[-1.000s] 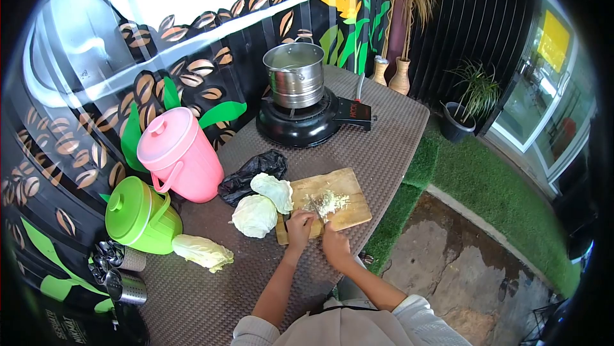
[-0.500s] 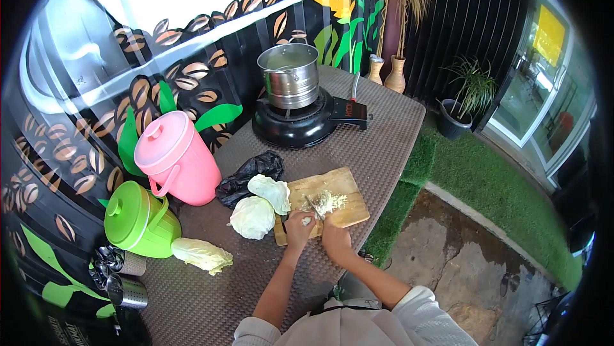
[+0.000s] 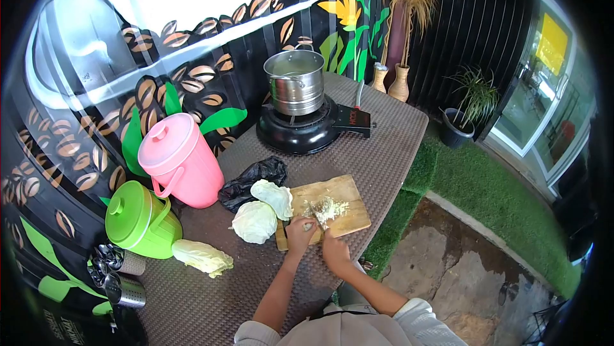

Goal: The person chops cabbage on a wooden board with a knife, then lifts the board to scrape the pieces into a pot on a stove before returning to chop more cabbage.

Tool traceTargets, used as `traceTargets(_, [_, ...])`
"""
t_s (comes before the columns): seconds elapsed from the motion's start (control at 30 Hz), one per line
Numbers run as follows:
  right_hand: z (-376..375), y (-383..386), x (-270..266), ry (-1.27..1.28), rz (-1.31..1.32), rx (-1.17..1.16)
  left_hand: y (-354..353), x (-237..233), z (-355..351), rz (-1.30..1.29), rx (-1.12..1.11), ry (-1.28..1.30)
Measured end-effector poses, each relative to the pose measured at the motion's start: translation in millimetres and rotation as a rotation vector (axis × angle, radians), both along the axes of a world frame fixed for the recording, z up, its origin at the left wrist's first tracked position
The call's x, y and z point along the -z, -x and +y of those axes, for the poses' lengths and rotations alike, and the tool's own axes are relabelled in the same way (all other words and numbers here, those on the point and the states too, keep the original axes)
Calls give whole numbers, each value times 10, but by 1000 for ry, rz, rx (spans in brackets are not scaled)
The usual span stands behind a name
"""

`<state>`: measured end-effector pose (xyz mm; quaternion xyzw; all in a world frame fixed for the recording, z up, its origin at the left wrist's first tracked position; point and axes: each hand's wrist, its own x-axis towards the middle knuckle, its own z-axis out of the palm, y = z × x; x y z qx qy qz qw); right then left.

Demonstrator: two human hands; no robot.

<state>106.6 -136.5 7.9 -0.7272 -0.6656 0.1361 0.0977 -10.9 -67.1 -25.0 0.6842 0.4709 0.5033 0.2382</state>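
the scene is bright and fairly evenly lit, with only soft shadows on the counter (image 3: 217, 301). the upper part of the painted wall (image 3: 192, 0) glares almost white, and highlights shine on the steel pot (image 3: 295, 84) and the glossy black stove (image 3: 297, 140). the wide lens bends the glass door (image 3: 534, 106) and sinks the corners into black. the hands (image 3: 336, 250) look reasonably clear, but the knife blade (image 3: 316, 210) is hard to make out against the pale chopped pieces (image 3: 332, 208).

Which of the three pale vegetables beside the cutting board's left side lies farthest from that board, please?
The long yellowish cabbage beside the green container; the round cabbage and pale leafy piece lie close to the cutting board.
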Motion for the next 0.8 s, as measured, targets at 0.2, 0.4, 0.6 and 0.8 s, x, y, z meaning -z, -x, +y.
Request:
traceTargets(0.2, [245,-110,-111,-18,134,-18,11,25,12,-8,15,-24])
traceTargets(0.4, [18,24,-51,44,6,11,2,-14,9,-42,26,-9])
traceTargets(0.6, [207,-8,12,-35,93,8,8,61,6,-30,21,-22])
traceTargets(0.8, [71,-4,-162,40,120,-20,-12,27,-7,-60,10,-7])
